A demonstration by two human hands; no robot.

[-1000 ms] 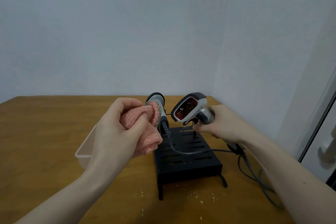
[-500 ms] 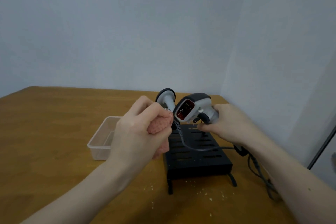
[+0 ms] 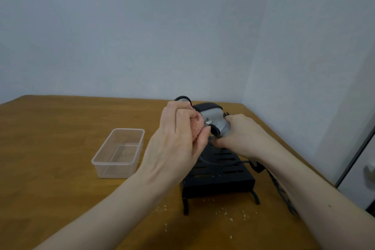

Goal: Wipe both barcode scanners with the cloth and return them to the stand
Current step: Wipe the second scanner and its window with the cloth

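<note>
Cloth against a held scanner; no writing legible

Left hand (image 3: pixel 180 138) grips the cloth (image 3: pixel 197 128) bunched against the scanner (image 3: pixel 213 115); right hand (image 3: pixel 241 134) curls round its handle; stand (image 3: pixel 219 170) below both.

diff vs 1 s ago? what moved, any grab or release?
The left hand carried the cloth from the rear scanner rightward onto the front of the scanner held by the right hand, covering its red window. No grab or release. The rear scanner stays on the stand; tub and crumbs unmoved; the camera view shifted.
</note>
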